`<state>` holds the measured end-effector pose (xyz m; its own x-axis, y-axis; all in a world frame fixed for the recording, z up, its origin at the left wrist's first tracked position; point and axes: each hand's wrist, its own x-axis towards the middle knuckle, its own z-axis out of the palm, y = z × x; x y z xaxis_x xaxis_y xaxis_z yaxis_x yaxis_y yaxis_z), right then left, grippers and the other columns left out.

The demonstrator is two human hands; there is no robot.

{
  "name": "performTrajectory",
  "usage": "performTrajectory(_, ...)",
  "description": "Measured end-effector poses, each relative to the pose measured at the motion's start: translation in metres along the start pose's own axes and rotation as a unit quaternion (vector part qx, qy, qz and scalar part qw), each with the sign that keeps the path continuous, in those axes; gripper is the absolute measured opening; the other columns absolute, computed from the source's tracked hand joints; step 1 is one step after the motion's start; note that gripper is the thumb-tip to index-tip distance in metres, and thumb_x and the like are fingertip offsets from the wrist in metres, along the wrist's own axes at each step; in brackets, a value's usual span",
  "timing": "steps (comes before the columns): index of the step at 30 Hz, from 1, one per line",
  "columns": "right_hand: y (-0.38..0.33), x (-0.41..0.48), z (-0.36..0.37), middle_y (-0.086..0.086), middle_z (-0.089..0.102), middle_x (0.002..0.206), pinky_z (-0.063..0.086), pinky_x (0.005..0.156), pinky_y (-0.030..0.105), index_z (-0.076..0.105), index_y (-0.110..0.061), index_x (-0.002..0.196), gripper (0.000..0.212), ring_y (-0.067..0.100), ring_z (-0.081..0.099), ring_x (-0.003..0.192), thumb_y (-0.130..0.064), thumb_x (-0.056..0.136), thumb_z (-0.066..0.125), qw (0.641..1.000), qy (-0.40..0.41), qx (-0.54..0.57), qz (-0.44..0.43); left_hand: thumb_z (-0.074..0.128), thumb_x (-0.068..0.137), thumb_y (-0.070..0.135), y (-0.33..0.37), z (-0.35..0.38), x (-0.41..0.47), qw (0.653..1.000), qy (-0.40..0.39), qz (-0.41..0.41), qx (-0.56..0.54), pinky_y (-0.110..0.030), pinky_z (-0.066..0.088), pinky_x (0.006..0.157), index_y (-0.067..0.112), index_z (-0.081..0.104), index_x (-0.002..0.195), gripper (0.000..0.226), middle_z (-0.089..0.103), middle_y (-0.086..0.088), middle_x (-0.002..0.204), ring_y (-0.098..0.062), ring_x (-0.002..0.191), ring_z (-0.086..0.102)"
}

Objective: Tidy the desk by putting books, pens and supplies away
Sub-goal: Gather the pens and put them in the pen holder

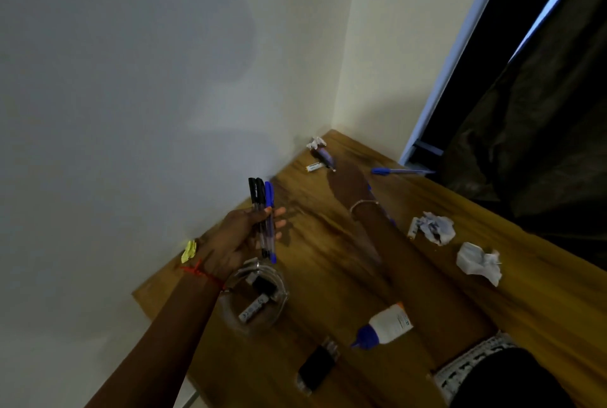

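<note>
Left hand grips three clear-barrelled pens, two black-capped, one blue-capped; right hand blurred, grip unclear.

The scene was dimly lit. The right hand was smeared by motion blur, soft shadows were cast on the wall, and wide-angle tilt was seen throughout.
</note>
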<state>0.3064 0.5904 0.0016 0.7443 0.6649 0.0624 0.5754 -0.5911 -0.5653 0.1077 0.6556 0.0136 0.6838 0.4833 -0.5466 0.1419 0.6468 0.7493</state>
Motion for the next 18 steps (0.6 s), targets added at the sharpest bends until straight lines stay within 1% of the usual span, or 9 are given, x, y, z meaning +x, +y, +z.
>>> performTrajectory(3,0.041,0.026,-0.031,0.022,0.061,0.115,0.045,0.083,0.039,0.058,0.0,0.114,0.028,0.037,0.058,0.107,-0.008,0.094,0.04,0.996,0.052,-0.045,0.052,0.042,0.096,0.006,0.001,0.008,0.01,1.0,-0.016,0.001,0.01,-0.024,0.059,0.057,0.005,0.042,0.136,0.041,0.07,-0.006,0.1,-0.014,0.072,0.069)
performTrajectory(6,0.082,0.042,-0.042,0.024,0.059,0.117,0.046,0.08,0.042,0.057,0.0,0.115,0.027,0.039,0.057,0.106,-0.015,0.094,0.049,0.99,0.006,-0.11,0.09,0.042,0.096,0.005,0.003,0.012,0.018,0.999,-0.018,0.007,0.03,-0.024,0.057,0.06,0.004,0.043,0.135,0.04,0.06,-0.016,0.125,-0.014,0.076,0.067)
performTrajectory(7,0.093,0.047,-0.041,0.025,0.059,0.117,0.046,0.081,0.043,0.056,-0.002,0.119,0.029,0.039,0.058,0.106,-0.017,0.095,0.049,0.988,-0.016,-0.122,0.094,0.042,0.096,0.005,0.004,0.012,0.021,0.999,-0.018,0.006,0.029,-0.024,0.057,0.06,0.004,0.042,0.135,0.04,0.059,-0.016,0.127,-0.014,0.074,0.068)
performTrajectory(10,0.114,0.054,-0.034,0.028,0.06,0.118,0.046,0.081,0.044,0.052,-0.005,0.129,0.034,0.041,0.058,0.104,-0.013,0.099,0.039,0.985,-0.068,-0.118,0.105,0.043,0.095,0.005,0.003,0.012,0.028,1.0,-0.014,-0.002,0.025,-0.024,0.058,0.058,0.003,0.044,0.134,0.039,0.064,-0.012,0.117,-0.008,0.063,0.071)
performTrajectory(12,0.115,0.055,-0.033,0.028,0.061,0.114,0.046,0.075,0.041,0.055,-0.003,0.124,0.032,0.04,0.06,0.101,-0.016,0.098,0.042,0.984,-0.059,-0.127,0.114,0.043,0.095,0.006,0.003,0.012,0.031,0.999,-0.008,-0.008,0.031,-0.024,0.058,0.059,0.004,0.045,0.134,0.038,0.063,-0.014,0.122,-0.008,0.065,0.071)
performTrajectory(13,0.113,0.053,-0.033,0.026,0.061,0.113,0.045,0.072,0.039,0.057,-0.001,0.119,0.03,0.04,0.06,0.099,-0.018,0.097,0.046,0.984,-0.047,-0.129,0.115,0.043,0.096,0.006,0.002,0.013,0.032,0.999,-0.006,-0.01,0.03,-0.024,0.058,0.059,0.003,0.045,0.133,0.038,0.067,-0.011,0.117,-0.008,0.065,0.071)
performTrajectory(16,0.097,0.047,-0.03,0.025,0.054,0.12,0.046,0.079,0.041,0.052,0.005,0.115,0.026,0.039,0.058,0.102,-0.012,0.096,0.045,0.987,-0.005,-0.134,0.09,0.043,0.095,0.005,0.0,0.017,0.033,0.999,-0.005,-0.022,0.023,-0.024,0.059,0.055,0.003,0.045,0.133,0.037,0.076,0.001,0.078,-0.009,0.061,0.071)
performTrajectory(17,0.091,0.043,-0.028,0.024,0.05,0.123,0.046,0.082,0.041,0.049,0.006,0.116,0.026,0.038,0.057,0.103,-0.009,0.095,0.043,0.987,0.01,-0.138,0.083,0.043,0.095,0.005,-0.001,0.019,0.032,0.999,-0.005,-0.025,0.025,-0.024,0.059,0.054,0.003,0.045,0.133,0.038,0.076,0.001,0.078,-0.008,0.06,0.071)
performTrajectory(18,0.085,0.039,-0.026,0.024,0.05,0.123,0.046,0.083,0.04,0.047,0.005,0.118,0.027,0.037,0.056,0.105,-0.01,0.095,0.043,0.987,0.016,-0.139,0.077,0.043,0.096,0.005,-0.003,0.021,0.031,0.999,-0.004,-0.024,0.029,-0.024,0.058,0.054,0.003,0.044,0.134,0.038,0.075,-0.002,0.088,-0.008,0.059,0.071)
